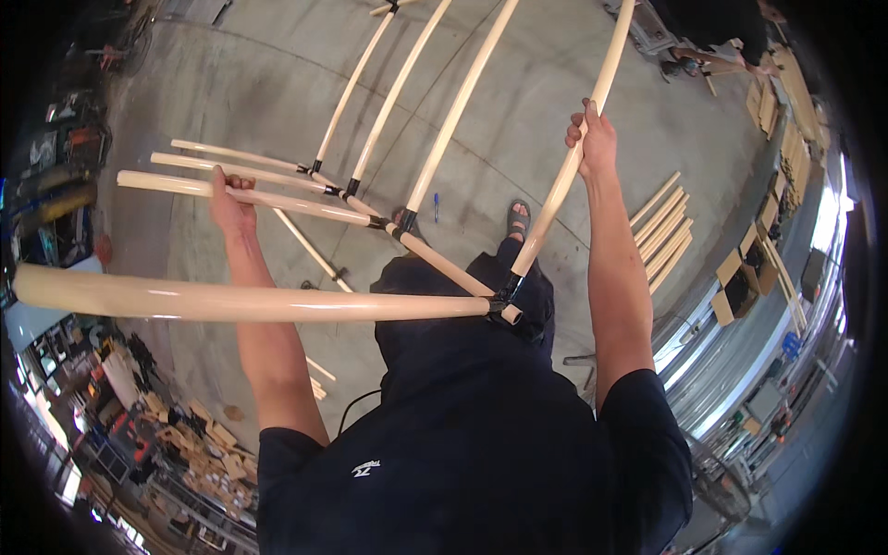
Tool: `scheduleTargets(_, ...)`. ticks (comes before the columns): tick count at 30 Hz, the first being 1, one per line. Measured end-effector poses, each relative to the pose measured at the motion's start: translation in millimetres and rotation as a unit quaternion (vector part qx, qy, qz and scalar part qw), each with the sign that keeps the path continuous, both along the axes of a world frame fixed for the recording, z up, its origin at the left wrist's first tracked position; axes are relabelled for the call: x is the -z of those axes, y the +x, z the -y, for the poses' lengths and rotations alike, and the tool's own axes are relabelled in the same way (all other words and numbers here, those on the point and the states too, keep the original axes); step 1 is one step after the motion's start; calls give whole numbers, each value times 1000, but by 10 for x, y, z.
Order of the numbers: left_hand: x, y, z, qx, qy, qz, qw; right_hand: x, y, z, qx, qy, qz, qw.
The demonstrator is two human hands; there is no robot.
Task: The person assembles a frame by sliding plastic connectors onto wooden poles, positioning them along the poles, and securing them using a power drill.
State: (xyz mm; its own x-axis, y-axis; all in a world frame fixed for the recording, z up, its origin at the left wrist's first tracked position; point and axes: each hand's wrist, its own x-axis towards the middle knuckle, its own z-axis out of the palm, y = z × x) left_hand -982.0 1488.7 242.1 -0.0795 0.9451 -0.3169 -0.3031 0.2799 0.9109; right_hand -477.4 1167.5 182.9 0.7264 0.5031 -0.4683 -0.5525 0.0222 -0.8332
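A frame of glossy beige pipes joined by black connectors spans the space before my body. My left hand is closed round a beige pipe that sticks out leftward from a black joint. On the right, the fingers of my right hand wrap a long pipe, which slants up from the nearest black joint. A thick-looking pipe runs left from that same joint, passing above my left forearm. One crosswise pipe links the joints, and further pipes reach away from it.
Loose beige pipes lie in a group on the concrete floor at right. A blue pen is near my sandalled feet. Cardboard boxes and metal lengths line the right; cluttered shelving stands left. Another person is at far right.
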Motion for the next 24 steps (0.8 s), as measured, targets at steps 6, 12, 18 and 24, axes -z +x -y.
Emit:
scheduleTargets(6, -185, -37, 1226, 36, -55, -244, 967, 178, 11, 185, 5, -57, -27, 998)
scheduleTargets(12, -608, 441, 2905, 110, -35, 198, 973, 370, 194, 244, -28, -42, -37, 998)
scheduleTargets(18, -952, 1076, 3561, 46, -23, 213, 976, 426, 287, 276, -39, 3, -56, 998)
scheduleTargets(24, -1277, 1296, 3443, 94, 47, 153, 983, 756, 300, 312, -59, -79, -71, 993)
